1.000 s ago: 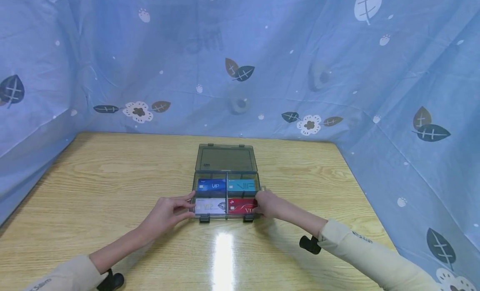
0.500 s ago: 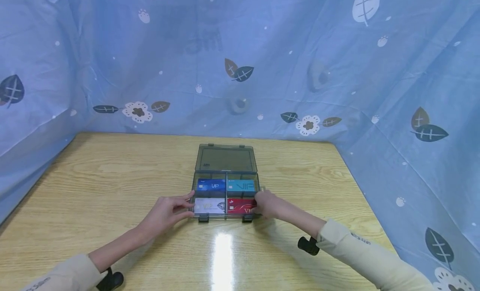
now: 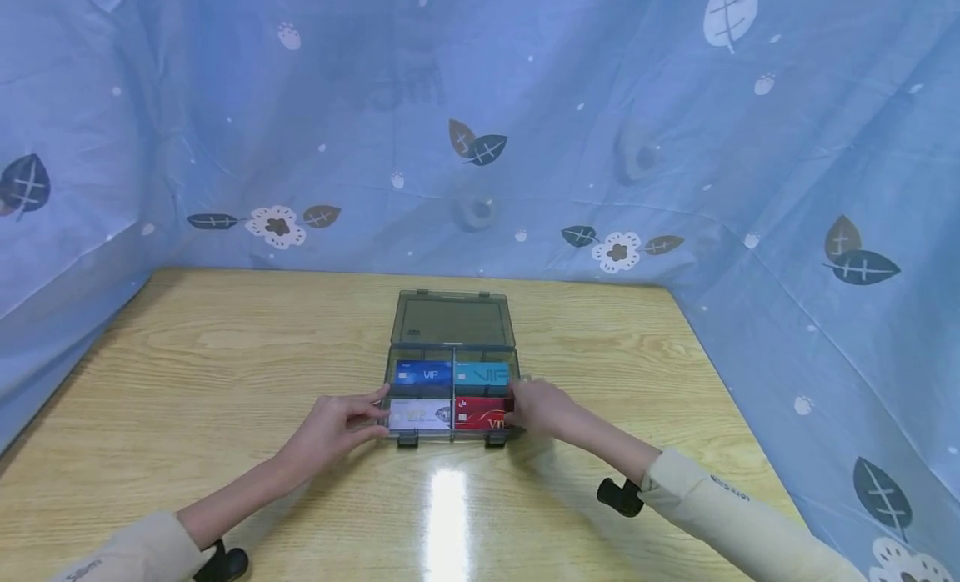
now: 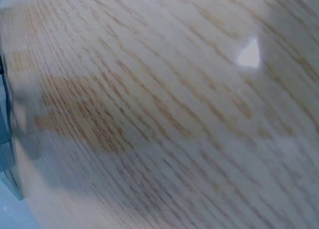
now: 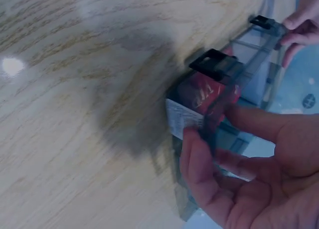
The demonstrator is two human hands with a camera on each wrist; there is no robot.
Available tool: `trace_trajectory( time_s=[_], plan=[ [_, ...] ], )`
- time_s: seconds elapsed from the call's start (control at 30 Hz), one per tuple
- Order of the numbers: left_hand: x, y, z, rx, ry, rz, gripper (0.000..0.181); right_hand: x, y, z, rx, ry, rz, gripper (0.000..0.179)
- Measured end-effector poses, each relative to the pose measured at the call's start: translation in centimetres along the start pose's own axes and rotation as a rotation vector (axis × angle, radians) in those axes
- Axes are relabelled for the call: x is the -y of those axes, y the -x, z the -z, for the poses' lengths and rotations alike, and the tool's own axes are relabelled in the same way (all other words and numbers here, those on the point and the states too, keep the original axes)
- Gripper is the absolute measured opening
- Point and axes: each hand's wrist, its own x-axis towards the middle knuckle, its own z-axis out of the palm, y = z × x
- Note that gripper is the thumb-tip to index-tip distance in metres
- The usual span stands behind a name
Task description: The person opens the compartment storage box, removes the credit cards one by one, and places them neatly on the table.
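Note:
A smoky clear plastic card box (image 3: 453,439) lies on the table with its lid (image 3: 453,322) folded back. In its four-part tray are a blue card (image 3: 423,372), a teal card (image 3: 480,373), a white card (image 3: 418,413) and a red card (image 3: 476,413). My left hand (image 3: 330,428) grips the left wall, thumb near the front corner. My right hand (image 3: 543,408) pinches the right wall beside the red card. In the right wrist view, the right thumb (image 5: 254,122) is inside and a finger (image 5: 195,159) outside. The left wrist view does not show the left hand.
Two black latches stick out at the box's front; one is the right latch (image 3: 496,439). Pale wooden table (image 3: 262,340) surrounds the box. A blue patterned curtain (image 3: 480,107) closes off the back and sides.
My right thumb has drawn back slightly, so more of the red card's lettering shows. The left hand and the box stay in nearly the same place.

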Motion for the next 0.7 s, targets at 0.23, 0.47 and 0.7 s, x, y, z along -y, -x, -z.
trace_trajectory(
  time_s=[0.23,0.47,0.7],
  plan=[
    [-0.1,0.0,0.0,-0.002,-0.008,-0.007,0.020,-0.5,1.2,-0.8,-0.153,0.002,0.116,0.015],
    [-0.2,-0.1,0.1,0.006,-0.014,-0.001,0.020,-1.3,0.7,-1.2,-0.344,-0.065,0.254,0.009],
    [-0.2,-0.1,0.3,0.011,-0.004,0.007,0.020,-3.1,-0.9,-1.3,-0.330,-0.379,0.376,0.012]
  ],
)
